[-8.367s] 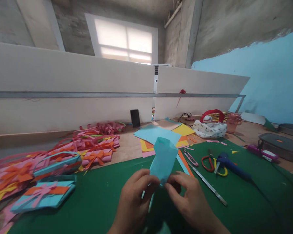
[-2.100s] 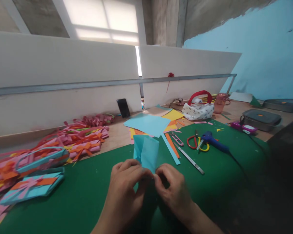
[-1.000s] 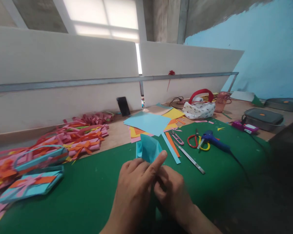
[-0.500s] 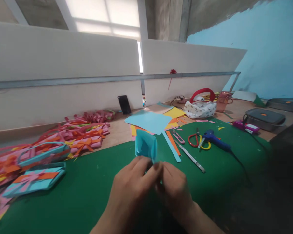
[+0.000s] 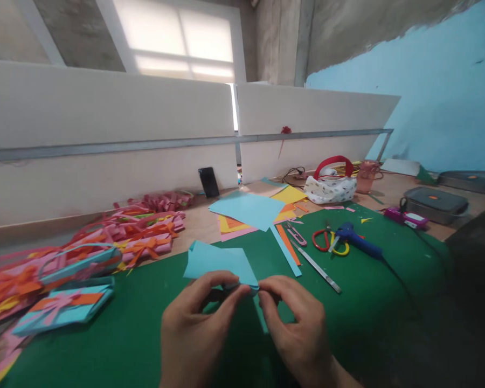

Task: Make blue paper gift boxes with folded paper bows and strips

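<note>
A folded light blue paper piece (image 5: 222,262) is held low over the green mat (image 5: 137,307), its wide part spreading to the left. My left hand (image 5: 200,323) pinches its lower edge between thumb and fingers. At the paper's right corner, my right hand (image 5: 297,318) has its thumb and index finger closed on the edge. Below the fingertips hangs a narrow blue strip or flap, partly hidden. Beyond the hands lie light blue sheets (image 5: 248,209), with orange, yellow and pink sheets under them.
Right of the hands are a silver cutter (image 5: 317,268), pink snips (image 5: 296,235), scissors (image 5: 320,240) and a blue glue gun (image 5: 359,241) with its cord. Finished paper bags (image 5: 64,307) and pink-orange pieces pile up at the left. A phone (image 5: 208,182) leans against the white board.
The blue paper has turned from standing upright to lying flatter, spread leftward. My hands have moved slightly apart, and their fingertips now show more clearly. The camera view has tilted up slightly.
</note>
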Available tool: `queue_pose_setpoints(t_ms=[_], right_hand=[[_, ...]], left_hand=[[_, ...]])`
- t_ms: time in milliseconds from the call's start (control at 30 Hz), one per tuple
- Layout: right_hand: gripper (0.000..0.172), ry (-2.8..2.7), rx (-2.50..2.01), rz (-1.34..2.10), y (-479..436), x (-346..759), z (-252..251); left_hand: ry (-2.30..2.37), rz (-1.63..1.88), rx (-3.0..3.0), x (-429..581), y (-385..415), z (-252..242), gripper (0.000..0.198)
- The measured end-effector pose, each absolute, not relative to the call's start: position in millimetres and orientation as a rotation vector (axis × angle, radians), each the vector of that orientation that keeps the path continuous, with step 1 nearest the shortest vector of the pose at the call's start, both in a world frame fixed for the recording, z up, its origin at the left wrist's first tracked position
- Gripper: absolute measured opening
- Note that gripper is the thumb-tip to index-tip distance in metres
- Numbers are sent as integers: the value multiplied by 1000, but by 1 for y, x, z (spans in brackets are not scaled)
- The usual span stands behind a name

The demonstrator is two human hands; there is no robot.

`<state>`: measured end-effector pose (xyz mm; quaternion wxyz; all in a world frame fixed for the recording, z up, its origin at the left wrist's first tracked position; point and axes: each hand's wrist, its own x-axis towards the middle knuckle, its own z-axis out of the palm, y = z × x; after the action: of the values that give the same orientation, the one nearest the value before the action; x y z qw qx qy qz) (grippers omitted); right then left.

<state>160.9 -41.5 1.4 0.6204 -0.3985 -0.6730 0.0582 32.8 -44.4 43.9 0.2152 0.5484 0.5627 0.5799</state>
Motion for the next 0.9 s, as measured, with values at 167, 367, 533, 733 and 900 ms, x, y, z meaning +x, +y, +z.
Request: queue_pose_setpoints(t_ms=[167, 367, 533, 733, 900], right_hand=[[15, -1651, -881, -83, -41, 165, 4], [14, -1782, -852, -166, -39, 172, 9], [15, -1770, -853, -108, -39, 175, 12], [16, -1774, -874, -80, -38, 176, 9], [16, -1769, -874, -80, -38, 176, 10]], left_hand=[[1596, 1547, 1513, 33, -45, 47, 10], [1572, 1547, 1442, 36, -48, 50, 11], [1525, 1508, 1386, 34, -46, 51, 12], [1641, 1461, 1466, 29, -45, 45, 10], [1696, 1401, 1517, 26, -46, 43, 12]])
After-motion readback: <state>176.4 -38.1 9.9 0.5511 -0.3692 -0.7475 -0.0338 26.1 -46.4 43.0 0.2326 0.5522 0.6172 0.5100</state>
